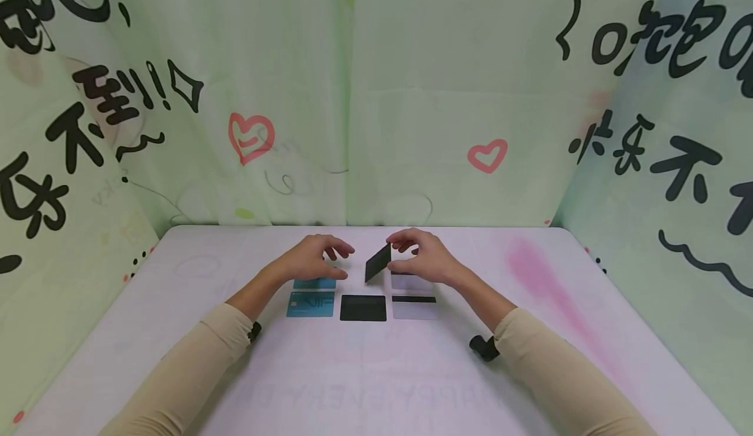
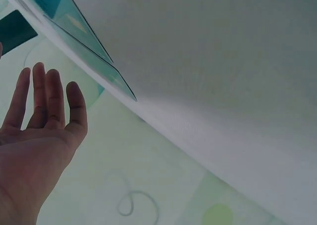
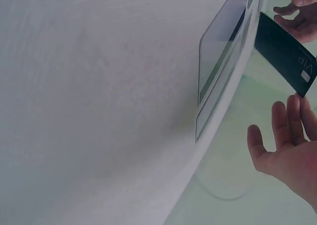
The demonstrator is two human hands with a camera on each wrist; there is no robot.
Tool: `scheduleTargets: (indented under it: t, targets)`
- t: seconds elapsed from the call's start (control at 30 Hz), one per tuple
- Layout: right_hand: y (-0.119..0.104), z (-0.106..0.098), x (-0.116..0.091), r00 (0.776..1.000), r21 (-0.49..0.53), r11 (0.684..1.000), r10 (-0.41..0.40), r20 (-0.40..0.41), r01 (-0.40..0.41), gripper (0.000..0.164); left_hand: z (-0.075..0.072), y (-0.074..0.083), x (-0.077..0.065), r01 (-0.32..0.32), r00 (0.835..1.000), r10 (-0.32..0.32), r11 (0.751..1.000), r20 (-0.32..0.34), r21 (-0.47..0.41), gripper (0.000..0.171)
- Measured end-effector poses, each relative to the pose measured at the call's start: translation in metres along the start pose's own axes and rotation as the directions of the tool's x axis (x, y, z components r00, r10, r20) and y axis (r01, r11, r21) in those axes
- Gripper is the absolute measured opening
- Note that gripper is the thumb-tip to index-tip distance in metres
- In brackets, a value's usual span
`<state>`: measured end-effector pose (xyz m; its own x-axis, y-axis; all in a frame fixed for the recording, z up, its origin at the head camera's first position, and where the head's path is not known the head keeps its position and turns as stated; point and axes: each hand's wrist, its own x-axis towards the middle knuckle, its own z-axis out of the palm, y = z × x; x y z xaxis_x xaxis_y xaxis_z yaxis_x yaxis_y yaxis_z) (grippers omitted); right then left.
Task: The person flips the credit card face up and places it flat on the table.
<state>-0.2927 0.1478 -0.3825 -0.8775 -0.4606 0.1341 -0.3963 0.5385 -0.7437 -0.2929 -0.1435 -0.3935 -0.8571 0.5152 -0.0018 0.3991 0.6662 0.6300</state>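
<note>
My right hand (image 1: pixel 428 257) pinches a dark card (image 1: pixel 378 263) by its edge, tilted up off the table; "VIP" and a small chip show on its face in the right wrist view. Across from it, my left hand (image 1: pixel 313 257) hovers above the blue cards with loosely bent fingers, apart from the held card. One blue card (image 1: pixel 310 304) lies flat, and a second blue card (image 1: pixel 314 284) behind it is partly covered by that hand. A black card (image 1: pixel 363 308) lies in the front middle. To its right is a pale card (image 1: pixel 414 310) with a black stripe.
Another pale card (image 1: pixel 412 283) lies behind the striped one, partly hidden by my right hand. The cards sit on a whitish table (image 1: pixel 365 370) with a pink smear at right. Printed cloth (image 1: pixel 376 96) with hearts and lettering hangs around the back and sides.
</note>
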Motion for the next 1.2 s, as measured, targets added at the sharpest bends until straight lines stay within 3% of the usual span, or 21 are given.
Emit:
scheduleTargets:
  t: [0.3, 1.0, 1.2]
  targets:
    - [-0.002, 0.0, 0.003, 1.0, 0.02, 1.0, 0.001, 0.004, -0.001, 0.048, -0.001, 0.0, -0.002, 0.01, 1.0, -0.01, 1.0, -0.003, 0.005, 0.052]
    - [-0.006, 0.011, 0.006, 1.0, -0.047, 0.999, 0.001, 0.016, 0.0, 0.052, -0.002, 0.0, -0.005, 0.018, 1.0, -0.018, 1.0, -0.004, -0.004, 0.053]
    - [-0.002, 0.019, 0.007, 0.998, -0.097, 0.994, 0.054, 0.038, -0.05, 0.054, -0.003, 0.001, -0.004, 0.003, 1.0, -0.003, 1.0, 0.001, -0.005, 0.052]
